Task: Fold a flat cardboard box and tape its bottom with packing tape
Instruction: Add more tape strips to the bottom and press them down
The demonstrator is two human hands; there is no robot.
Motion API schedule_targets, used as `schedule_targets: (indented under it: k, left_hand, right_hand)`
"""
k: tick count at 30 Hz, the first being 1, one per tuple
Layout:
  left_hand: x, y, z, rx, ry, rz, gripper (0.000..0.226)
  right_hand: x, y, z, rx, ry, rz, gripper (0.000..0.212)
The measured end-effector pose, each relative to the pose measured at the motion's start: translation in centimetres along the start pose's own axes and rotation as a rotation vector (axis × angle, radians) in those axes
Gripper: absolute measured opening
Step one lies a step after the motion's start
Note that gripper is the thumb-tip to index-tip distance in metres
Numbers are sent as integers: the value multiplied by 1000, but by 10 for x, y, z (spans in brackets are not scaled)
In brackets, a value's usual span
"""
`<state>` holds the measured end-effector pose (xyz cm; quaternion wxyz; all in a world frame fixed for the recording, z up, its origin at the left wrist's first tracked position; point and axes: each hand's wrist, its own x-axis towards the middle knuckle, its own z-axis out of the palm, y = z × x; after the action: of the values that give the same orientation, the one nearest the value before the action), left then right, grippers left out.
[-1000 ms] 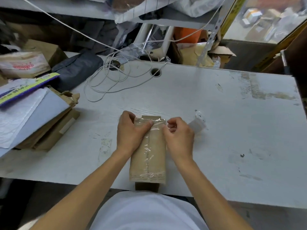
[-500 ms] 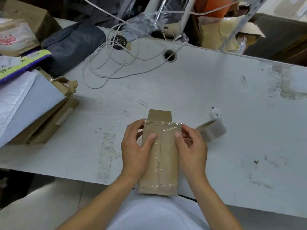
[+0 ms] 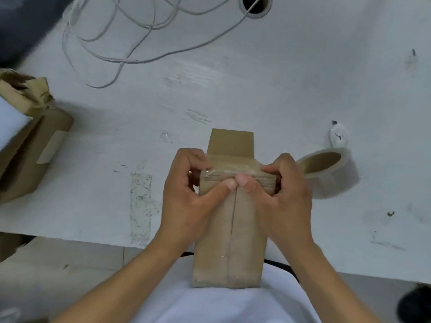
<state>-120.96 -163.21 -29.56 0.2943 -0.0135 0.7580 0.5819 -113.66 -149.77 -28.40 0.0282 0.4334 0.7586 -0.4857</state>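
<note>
At the lower middle of the frame a narrow brown cardboard box (image 3: 229, 231) stands against the near edge of the white worktop (image 3: 291, 94), its long face toward the camera and a seam running down the middle of that face. A strip of clear packing tape (image 3: 233, 171) crosses the box near its far end, glinting where it wrinkles, and a plain flap (image 3: 231, 142) sticks out beyond that end.

The left hand (image 3: 186, 194) grasps the box from the left, fingers curled over the far left corner and thumb pressed flat on the front face at the seam. The right hand (image 3: 283, 197) grasps it from the right in the same way, fingers curled over the far right corner, its thumb meeting the left thumb at the seam just below the tape.

Just right of the right hand, a roll of packing tape (image 3: 331, 173) lies on the worktop, its cardboard core facing the camera. A small white object (image 3: 338, 136) sits just beyond the roll; what it is cannot be made out.

In the upper left of the frame loose grey cable (image 3: 121, 61) loops across the worktop, and at the top a round cable hole (image 3: 256, 5) opens in it. At the left edge lies a stack of flattened brown cardboard (image 3: 25, 145).
</note>
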Motion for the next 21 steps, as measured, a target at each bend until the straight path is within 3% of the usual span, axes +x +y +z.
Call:
schedule_targets:
  k: [11, 14, 21]
  left_hand:
    - [10, 3, 0, -268, -45, -124, 36]
    - [14, 6, 0, -288, -23, -198, 28]
    - [24, 23, 3, -260, -24, -341, 42]
  right_hand:
    - [6, 1, 5, 100, 59, -89, 41]
    - [7, 0, 6, 132, 62, -45, 42]
    - [10, -11, 4, 250, 24, 117, 46]
